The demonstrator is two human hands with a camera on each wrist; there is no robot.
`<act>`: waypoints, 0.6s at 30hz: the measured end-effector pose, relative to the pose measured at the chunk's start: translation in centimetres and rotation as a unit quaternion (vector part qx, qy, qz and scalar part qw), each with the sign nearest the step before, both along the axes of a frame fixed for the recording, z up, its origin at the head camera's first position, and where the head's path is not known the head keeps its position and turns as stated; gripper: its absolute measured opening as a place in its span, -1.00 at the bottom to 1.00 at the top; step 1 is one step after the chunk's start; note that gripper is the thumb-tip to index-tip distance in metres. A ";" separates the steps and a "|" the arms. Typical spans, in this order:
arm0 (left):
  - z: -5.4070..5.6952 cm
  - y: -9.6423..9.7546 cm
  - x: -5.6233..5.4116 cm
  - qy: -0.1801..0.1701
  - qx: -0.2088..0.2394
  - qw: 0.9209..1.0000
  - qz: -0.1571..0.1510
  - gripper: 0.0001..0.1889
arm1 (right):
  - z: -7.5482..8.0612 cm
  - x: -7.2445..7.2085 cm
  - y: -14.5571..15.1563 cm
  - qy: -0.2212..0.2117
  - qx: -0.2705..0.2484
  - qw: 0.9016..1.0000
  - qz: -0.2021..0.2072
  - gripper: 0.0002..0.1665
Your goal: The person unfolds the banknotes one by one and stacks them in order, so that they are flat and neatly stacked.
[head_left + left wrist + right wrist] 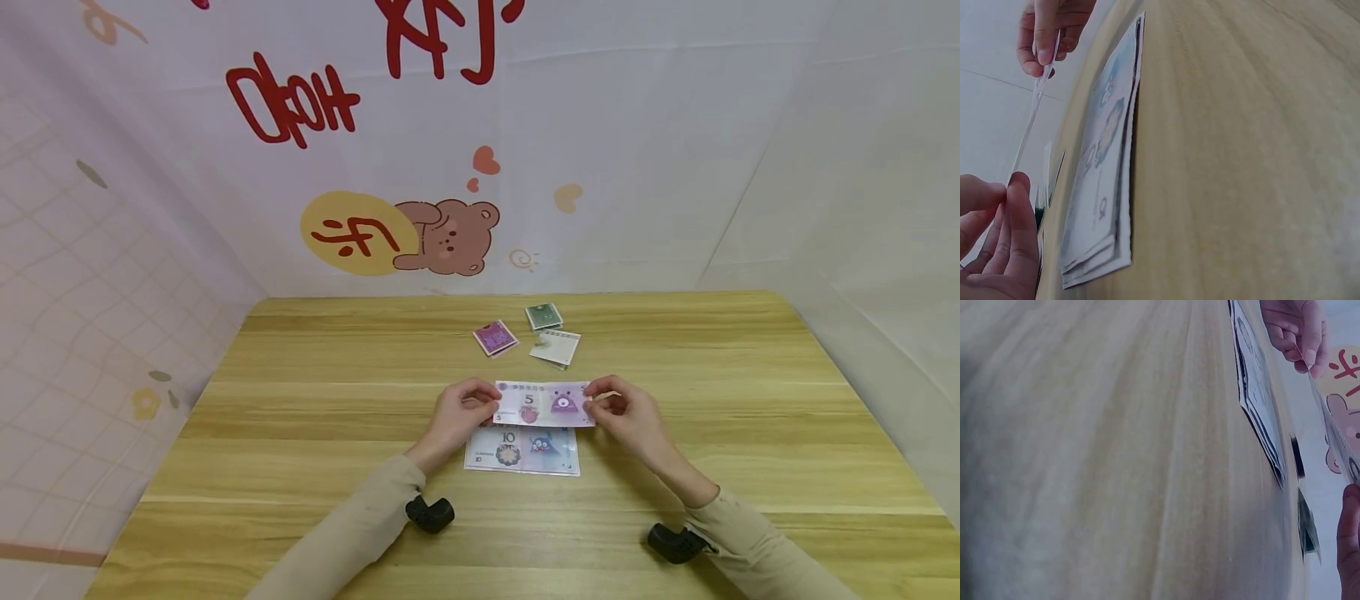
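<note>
Pinching a rectangular purple-and-white paper note marked 5 (pixel 545 404) by its ends in left hand (pixel 459 417) and right hand (pixel 633 421), aloft near flat, pale-blue paper notes (pixel 525 451). Apparently at the placing step; next, probably calls for level lowering.

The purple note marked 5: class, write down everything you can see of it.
The purple note looks like a thin paper rectangle, pale, printed with a 5 and a one-eyed purple monster. It is unfolded and held up off the wooden table, its ends pinched by the left hand and right hand. In the head view it overlaps the stack topped by a 10.
</note>
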State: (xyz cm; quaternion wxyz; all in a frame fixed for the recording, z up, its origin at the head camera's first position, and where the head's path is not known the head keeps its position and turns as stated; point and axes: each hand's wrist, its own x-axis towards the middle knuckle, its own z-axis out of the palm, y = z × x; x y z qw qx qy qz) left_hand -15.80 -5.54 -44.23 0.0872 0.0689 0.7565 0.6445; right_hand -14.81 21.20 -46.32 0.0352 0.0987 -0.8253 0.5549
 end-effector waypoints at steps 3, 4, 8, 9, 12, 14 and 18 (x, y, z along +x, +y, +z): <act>0.5 -0.3 0.5 0.017 -0.016 1.000 -0.005 -0.87 | -0.2 0.0 0.0 -0.006 -0.006 1.000 0.008 -0.81; 0.3 -0.4 0.4 0.021 -0.018 1.000 -0.006 -0.87 | -0.3 0.0 0.0 -0.006 -0.007 1.000 0.011 -0.81; -1.6 -0.9 0.0 0.030 -0.010 0.999 -0.013 -0.87 | -0.2 0.2 -0.3 -0.006 -0.004 1.000 0.020 -0.79; -2.2 -1.0 -0.1 0.027 -0.009 0.999 -0.014 -0.87 | -0.3 0.3 -0.3 -0.005 0.000 1.000 0.024 -0.79; -3.0 -1.4 -0.2 0.020 -0.006 1.000 -0.021 -0.87 | -0.5 0.4 -0.6 -0.002 0.011 0.999 0.036 -0.79; -3.2 -1.7 -0.1 0.015 -0.011 0.999 -0.028 -0.88 | -0.6 0.5 -0.7 -0.004 0.020 0.999 0.044 -0.79; -3.4 -2.3 0.3 0.010 -0.021 0.999 -0.047 -0.89 | -0.9 0.7 -1.0 -0.008 0.045 0.997 0.055 -0.79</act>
